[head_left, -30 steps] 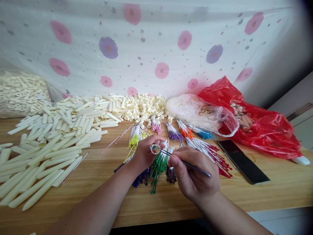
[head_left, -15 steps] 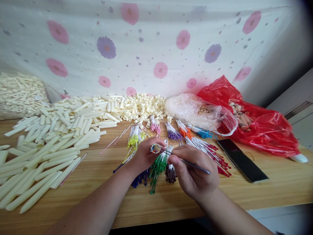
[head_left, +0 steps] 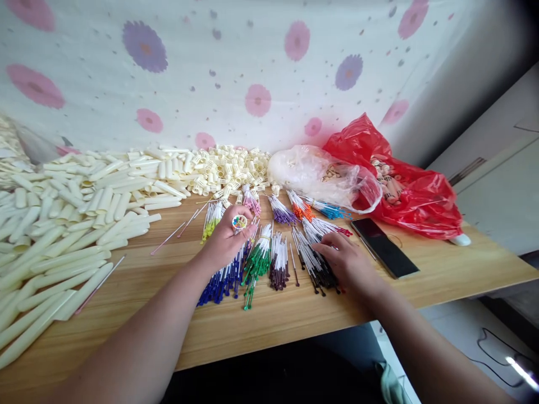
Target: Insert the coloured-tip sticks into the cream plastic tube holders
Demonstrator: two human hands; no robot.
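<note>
My left hand [head_left: 225,242] is closed around a small cream slotted holder [head_left: 238,223] with coloured tips showing in its end, held upright above the wooden table [head_left: 269,320]. My right hand [head_left: 343,261] rests palm down on a bundle of thin white sticks with dark and red tips [head_left: 316,261], its fingers pressed among them. Between the hands lie bundles of blue-tipped sticks [head_left: 222,279], green-tipped sticks [head_left: 255,262] and brown-tipped sticks [head_left: 278,264].
Cream plastic tubes [head_left: 71,224] cover the table's left; a heap of small cream slotted holders [head_left: 229,171] lies at the back. A clear bag [head_left: 320,177], a red bag [head_left: 404,185] and a black phone [head_left: 383,247] are at the right. Yellow, pink, purple, orange and blue-tipped bundles lie behind.
My right hand has left the holder and dropped right onto the dark-tipped bundle; the thin stick it held is no longer seen. The view has shifted right and down.
</note>
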